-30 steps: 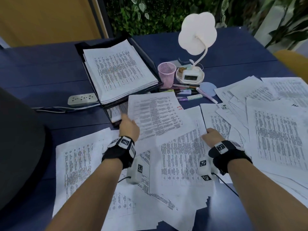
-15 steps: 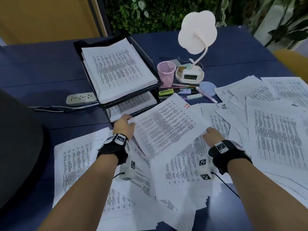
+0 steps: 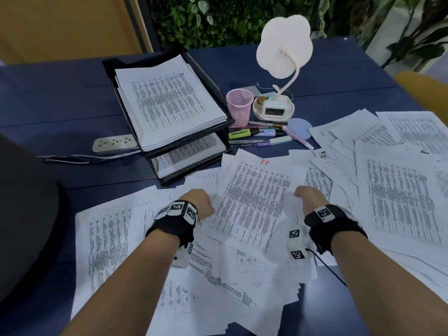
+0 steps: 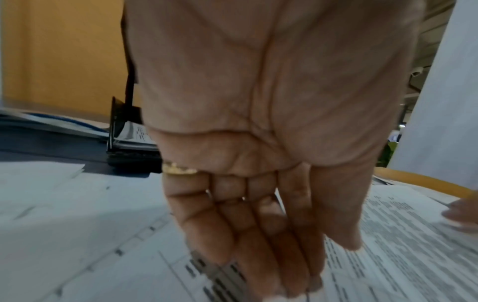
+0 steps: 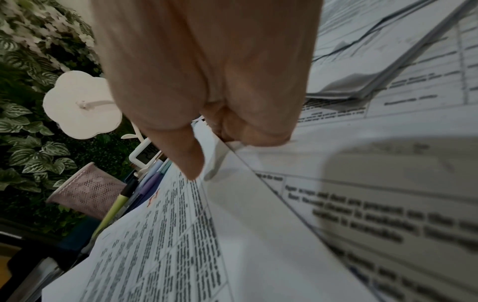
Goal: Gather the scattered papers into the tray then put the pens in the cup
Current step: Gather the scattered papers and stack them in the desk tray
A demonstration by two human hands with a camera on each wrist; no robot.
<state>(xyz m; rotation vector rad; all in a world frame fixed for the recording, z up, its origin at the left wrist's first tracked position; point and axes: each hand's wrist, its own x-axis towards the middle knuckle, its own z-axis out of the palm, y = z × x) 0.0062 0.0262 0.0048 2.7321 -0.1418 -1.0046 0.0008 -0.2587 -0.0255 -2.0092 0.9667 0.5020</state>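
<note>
The person's right hand pinches the right edge of a white printed sheet with a red mark at its top, thumb on its face and curled fingers behind it, as the right wrist view shows. The left hand lies at the sheet's left edge; in the left wrist view its fingers stretch out nearly straight, tips down on the paper, and whether they grip the sheet cannot be told. The sheet sits on top of a spread of scattered white printed papers that covers the near and right parts of the dark blue table. Behind the left hand stands a black two-tier mesh paper tray, its upper tier stacked thick with printed pages and its lower tier holding a few more. Just right of the tray stands a pink mesh pen cup, upright. A cluster of pens and highlighters, one of them yellow, lies flat on the table just in front of the cup, beside a round pale-blue coaster. A white flower-shaped desk lamp with a small clock in its base stands right of the cup. A grey power strip lies left of the tray.
</note>
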